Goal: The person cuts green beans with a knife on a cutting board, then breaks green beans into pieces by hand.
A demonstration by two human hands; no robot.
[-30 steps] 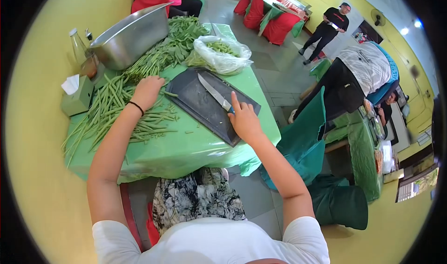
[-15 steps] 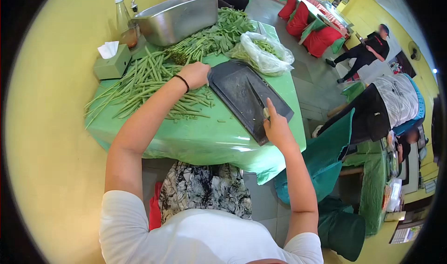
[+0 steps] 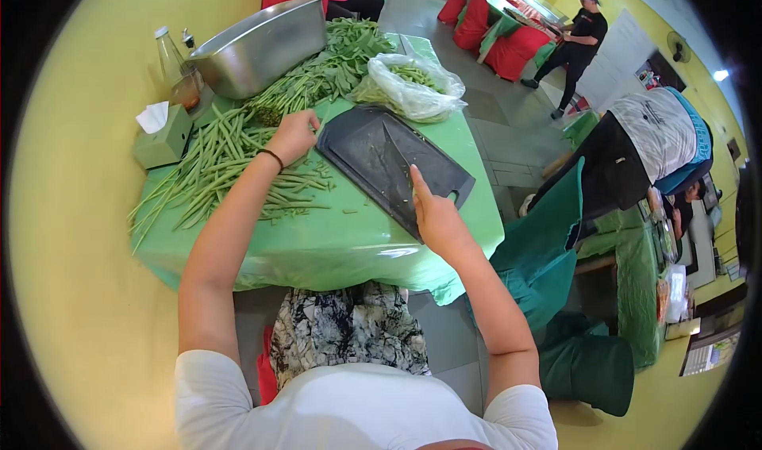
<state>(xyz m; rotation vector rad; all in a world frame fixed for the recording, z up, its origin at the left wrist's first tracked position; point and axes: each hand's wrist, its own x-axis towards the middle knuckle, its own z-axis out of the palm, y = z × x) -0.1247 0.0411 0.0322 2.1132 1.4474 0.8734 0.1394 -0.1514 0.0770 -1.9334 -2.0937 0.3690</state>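
A dark cutting board (image 3: 361,152) lies at a slant on the green-covered table, with small green bits on it. My right hand (image 3: 438,221) is closed round the handle of a kitchen knife (image 3: 395,150), index finger stretched along it, and the blade lies over the board pointing away from me. At the board's far left corner, my left hand (image 3: 292,140) has its fingers curled together; what is in them, if anything, is hidden. Long green beans (image 3: 218,164) are heaped beside and under my left forearm. Short cut pieces lie near the board's left edge.
Leafy greens (image 3: 337,61) lie behind the beans, beside a large steel basin (image 3: 266,45). A clear plastic bag (image 3: 432,105) of green pieces sits beyond the board. A tissue box (image 3: 163,140) and glass bottle (image 3: 176,73) stand by the wall. A person (image 3: 583,41) stands farther off.
The view has shifted, so the table appears farther left. Both hands stay by the board, with the knife still in my right hand. The person in the background has changed posture.
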